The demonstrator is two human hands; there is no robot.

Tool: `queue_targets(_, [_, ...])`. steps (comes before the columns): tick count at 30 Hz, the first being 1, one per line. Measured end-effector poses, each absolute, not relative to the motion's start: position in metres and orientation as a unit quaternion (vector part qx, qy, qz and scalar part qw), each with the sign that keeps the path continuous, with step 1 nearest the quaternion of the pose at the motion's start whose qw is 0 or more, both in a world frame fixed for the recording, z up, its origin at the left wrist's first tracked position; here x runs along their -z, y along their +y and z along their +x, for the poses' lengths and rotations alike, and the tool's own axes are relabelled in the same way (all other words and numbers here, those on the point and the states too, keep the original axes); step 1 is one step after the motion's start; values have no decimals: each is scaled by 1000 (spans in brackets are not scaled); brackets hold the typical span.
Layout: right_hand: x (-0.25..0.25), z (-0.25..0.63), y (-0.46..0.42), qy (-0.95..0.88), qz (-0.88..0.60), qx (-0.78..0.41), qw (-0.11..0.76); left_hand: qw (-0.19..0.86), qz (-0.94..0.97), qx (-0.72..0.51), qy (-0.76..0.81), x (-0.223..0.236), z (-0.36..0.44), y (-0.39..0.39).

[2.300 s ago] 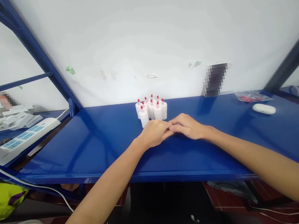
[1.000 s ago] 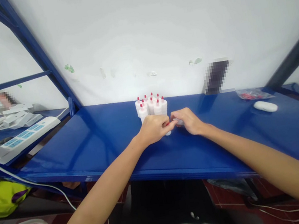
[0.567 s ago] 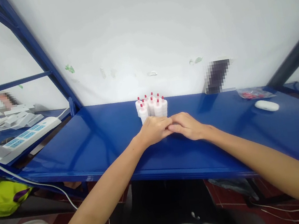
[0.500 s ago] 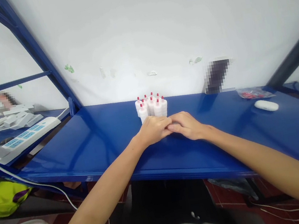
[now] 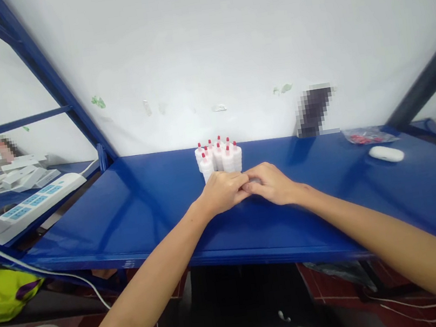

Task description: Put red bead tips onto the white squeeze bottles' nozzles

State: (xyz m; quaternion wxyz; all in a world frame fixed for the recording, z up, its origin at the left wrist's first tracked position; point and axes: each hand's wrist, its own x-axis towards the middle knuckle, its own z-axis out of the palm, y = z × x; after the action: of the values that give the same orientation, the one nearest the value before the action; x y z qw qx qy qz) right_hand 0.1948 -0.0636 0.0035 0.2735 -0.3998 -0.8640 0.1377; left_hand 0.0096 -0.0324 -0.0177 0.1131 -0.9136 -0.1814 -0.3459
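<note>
Hands have come together since the earlier frame in which a red tip and white plastic showed between them. Left to right, with the bottle cluster point(image 5: 229, 162) as landmark: the white boxes point(image 5: 23, 175) lie far to its left, beyond a white power strip point(image 5: 43, 198) with blue sockets, likewise well left of it. The bottle cluster itself stands upright at the back of the blue table point(image 5: 126, 210), its red tips pointing up; its arrangement matches the earlier frame. The left hand point(image 5: 224, 191) is directly in front of the cluster, fingers curled, overlapping the base of the nearest bottles in view. The right hand point(image 5: 272, 184), in front and to the right of the cluster, is also curled, its fingertips meeting those of the left. A pale patch shows between the fingers; whether either hand grasps anything cannot be told. Well right of the cluster lie a clear bag point(image 5: 369, 135) with red pieces and a white rounded case point(image 5: 386, 154).
</note>
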Motion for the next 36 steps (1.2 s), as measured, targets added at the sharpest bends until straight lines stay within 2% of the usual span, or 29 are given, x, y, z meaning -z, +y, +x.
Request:
queue_targets(5, [-7,192,-67,-858,-413,-150,267,121,-920,335,-166,18,11,-34])
queue_targets(11, [-3,191,-66,-850,-413,-121,302,126,-921,320,-181,17,13,-35])
queue_targets(18, [3,192,-59,-855,-359,-137,349,180,-922,288,-185,5,7,-34])
queue_targets(21, [2,195,-59,-851,-345,-153,365,166,-924,275,-209,0,4,-34])
queue_targets(23, [1,201,-58,-835,-341,-166,398,133,-922,283,-228,-2,0,-33])
queue_targets(30, [7,224,-38,-674,-361,-246,595,64,-915,278,-286,-11,-12,-31])
queue_targets(36, [10,222,-32,-586,-354,-260,681,16,-921,243,-305,-9,-3,-35])
